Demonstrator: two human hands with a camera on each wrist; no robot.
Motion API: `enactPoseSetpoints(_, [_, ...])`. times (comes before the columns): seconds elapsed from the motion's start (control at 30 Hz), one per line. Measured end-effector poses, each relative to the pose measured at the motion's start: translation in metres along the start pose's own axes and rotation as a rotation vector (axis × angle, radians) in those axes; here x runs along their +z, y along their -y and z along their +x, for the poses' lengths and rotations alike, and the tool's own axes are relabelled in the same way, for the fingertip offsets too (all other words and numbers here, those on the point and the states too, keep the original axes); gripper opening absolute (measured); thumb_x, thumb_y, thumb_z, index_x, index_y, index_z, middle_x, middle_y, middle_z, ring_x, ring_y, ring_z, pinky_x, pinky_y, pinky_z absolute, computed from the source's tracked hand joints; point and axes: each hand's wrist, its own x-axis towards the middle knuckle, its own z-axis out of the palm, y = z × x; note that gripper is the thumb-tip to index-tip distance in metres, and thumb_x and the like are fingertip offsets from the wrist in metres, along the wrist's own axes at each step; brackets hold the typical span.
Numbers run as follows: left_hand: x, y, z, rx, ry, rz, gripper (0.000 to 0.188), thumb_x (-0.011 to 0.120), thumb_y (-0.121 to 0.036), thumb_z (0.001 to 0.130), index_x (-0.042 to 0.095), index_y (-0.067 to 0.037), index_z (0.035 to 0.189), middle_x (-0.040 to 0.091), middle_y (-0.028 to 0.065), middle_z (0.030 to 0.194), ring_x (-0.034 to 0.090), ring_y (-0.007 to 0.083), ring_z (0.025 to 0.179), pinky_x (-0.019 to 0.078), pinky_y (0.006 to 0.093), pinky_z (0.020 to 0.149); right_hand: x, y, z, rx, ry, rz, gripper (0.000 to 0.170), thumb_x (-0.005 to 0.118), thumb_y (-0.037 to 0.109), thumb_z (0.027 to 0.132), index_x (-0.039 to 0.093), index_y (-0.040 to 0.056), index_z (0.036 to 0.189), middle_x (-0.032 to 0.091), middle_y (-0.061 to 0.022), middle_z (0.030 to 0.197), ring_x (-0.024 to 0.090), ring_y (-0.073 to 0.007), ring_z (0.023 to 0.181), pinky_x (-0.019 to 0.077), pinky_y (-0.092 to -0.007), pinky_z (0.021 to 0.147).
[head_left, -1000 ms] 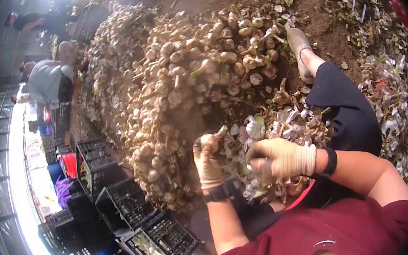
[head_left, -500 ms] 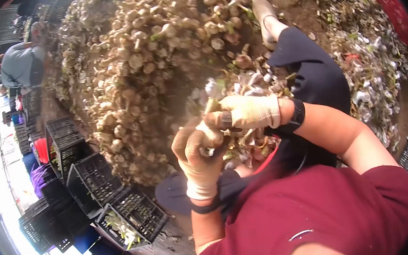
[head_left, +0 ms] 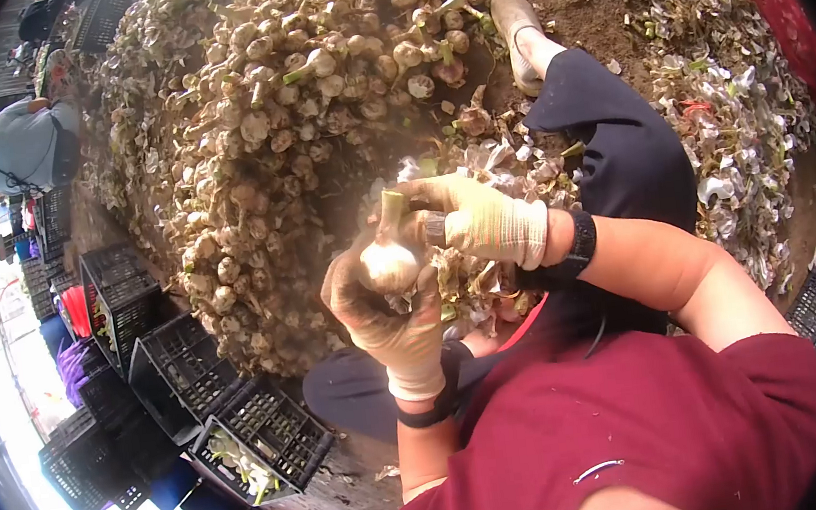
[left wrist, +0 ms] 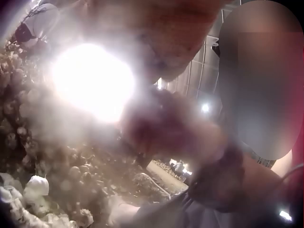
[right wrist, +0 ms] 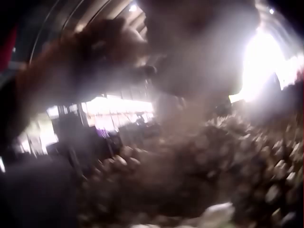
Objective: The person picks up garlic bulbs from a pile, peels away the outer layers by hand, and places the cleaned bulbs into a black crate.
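Note:
In the head view, my gloved left hand (head_left: 392, 332) holds a garlic bulb (head_left: 390, 265), with fingers and thumb curled around its lower part. The bulb is pale, and its short cut stem (head_left: 391, 206) points up and away. My gloved right hand (head_left: 490, 220) pinches at the stem from the right side, and a dark band (head_left: 436, 230) circles one of its digits. Loose garlic skins (head_left: 509, 168) lie beneath the hands. Both wrist views are blurred and glare-lit, with the bulb indistinct there.
A large heap of unpeeled garlic (head_left: 248, 132) spreads ahead and left. Black crates (head_left: 262, 433) stand at the left, one with pale stalks inside. More skins (head_left: 717, 139) cover the ground on the right, near a red bag (head_left: 785, 26). Another person (head_left: 31, 147) bends at far left.
My right hand has come over from apart to the bulb's stem. The left hand has turned the garlic bulb stem-up, and its paler skin now shows. The head view has shifted.

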Motion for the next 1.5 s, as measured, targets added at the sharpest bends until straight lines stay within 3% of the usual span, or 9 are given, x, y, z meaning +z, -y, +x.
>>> enactPoseSetpoints(0.17, [0.004,-0.026,0.011,-0.620,-0.068,-0.714,0.070,0.065,-0.049,0.081,0.038,-0.005,0.129,0.053,0.0103,0.117,0.054,0.0249,0.106,0.0467,0.0384,0.090,-0.003,-0.002,0.003,-0.024,-0.021,-0.202,0.027,0.051,0.006,0.091,0.054,0.0005,0.117,0.063,-0.0050,0.101,0.055,-0.0103,0.094,0.0456,-0.0257,0.083])
enactPoseSetpoints(0.27, [-0.004,-0.014,0.010,-0.609,-0.067,-0.804,0.068,0.063,-0.048,0.083,0.037,-0.005,0.129,0.052,0.0094,0.116,0.054,0.0250,0.104,0.0457,0.0386,0.090,-0.001,-0.005,0.004,-0.024,0.033,-0.100,0.036,0.055,0.029,0.093,0.054,-0.0001,0.115,0.061,-0.0076,0.093,0.055,-0.0121,0.085,0.0464,-0.0277,0.076])
enactPoseSetpoints(0.4, [-0.002,-0.009,0.011,-0.279,-0.050,-0.267,0.067,0.063,-0.050,0.082,0.038,-0.004,0.125,0.051,0.0100,0.112,0.052,0.0217,0.101,0.0429,0.0347,0.089,-0.013,-0.006,0.014,-0.015,0.021,-0.557,0.066,0.055,0.063,0.082,0.058,0.0007,0.103,0.061,-0.0098,0.086,0.054,-0.0103,0.080,0.0442,-0.0271,0.071])
enactPoseSetpoints(0.97, [-0.016,-0.010,0.008,0.237,0.047,0.325,0.071,0.068,-0.052,0.077,0.040,-0.003,0.120,0.048,0.0109,0.107,0.050,0.0227,0.096,0.0404,0.0341,0.090,-0.017,-0.004,0.002,0.084,0.451,-0.143,0.046,0.053,0.037,0.094,0.052,0.0010,0.122,0.061,-0.0074,0.109,0.055,-0.0131,0.101,0.0452,-0.0280,0.085])
enactPoseSetpoints(1.03, [-0.006,-0.023,0.005,-0.367,-0.084,-0.263,0.069,0.066,-0.051,0.080,0.039,-0.004,0.122,0.050,0.0100,0.107,0.051,0.0210,0.096,0.0411,0.0330,0.089,-0.017,-0.012,0.008,0.125,0.424,-0.149,0.035,0.047,0.024,0.095,0.051,0.0011,0.121,0.061,-0.0152,0.107,0.057,-0.0229,0.103,0.0428,-0.0340,0.091])
enactPoseSetpoints(1.17, [-0.005,0.001,-0.003,-0.118,-0.022,0.040,0.051,0.062,-0.032,0.087,0.040,-0.005,0.124,0.048,0.0066,0.106,0.049,0.0173,0.098,0.0420,0.0287,0.087,-0.002,0.003,0.004,0.068,0.249,-0.604,0.033,0.046,0.021,0.095,0.051,0.0018,0.122,0.061,-0.0151,0.107,0.056,-0.0216,0.104,0.0424,-0.0339,0.092])
enactPoseSetpoints(1.27, [-0.005,0.002,0.000,-0.400,-0.048,-0.219,0.049,0.057,-0.038,0.089,0.043,-0.005,0.122,0.055,0.0108,0.106,0.056,0.0227,0.098,0.0464,0.0338,0.088,0.005,-0.025,0.001,-0.247,-0.061,-0.556,0.031,0.052,0.007,0.089,0.052,0.0013,0.119,0.062,-0.0145,0.104,0.057,-0.0214,0.102,0.0442,-0.0349,0.089])
enactPoseSetpoints(1.43, [-0.036,-0.004,0.027,-1.169,0.183,-1.239,0.052,0.047,-0.047,0.089,0.056,-0.003,0.115,0.064,0.0135,0.103,0.062,0.0259,0.087,0.0524,0.0335,0.074,-0.018,-0.008,0.002,-0.258,0.146,-0.581,0.039,0.047,-0.003,0.083,0.053,0.0015,0.121,0.063,-0.0130,0.108,0.057,-0.0205,0.104,0.0445,-0.0319,0.090])
enactPoseSetpoints(1.5, [-0.036,0.005,0.035,-1.191,0.332,-1.242,0.053,0.048,-0.049,0.088,0.060,-0.003,0.111,0.066,0.0121,0.099,0.064,0.0242,0.081,0.0524,0.0325,0.071,-0.024,-0.007,0.006,-0.278,0.394,-0.542,0.040,0.044,-0.003,0.082,0.054,0.0021,0.120,0.063,-0.0092,0.105,0.058,-0.0178,0.099,0.0462,-0.0305,0.084])
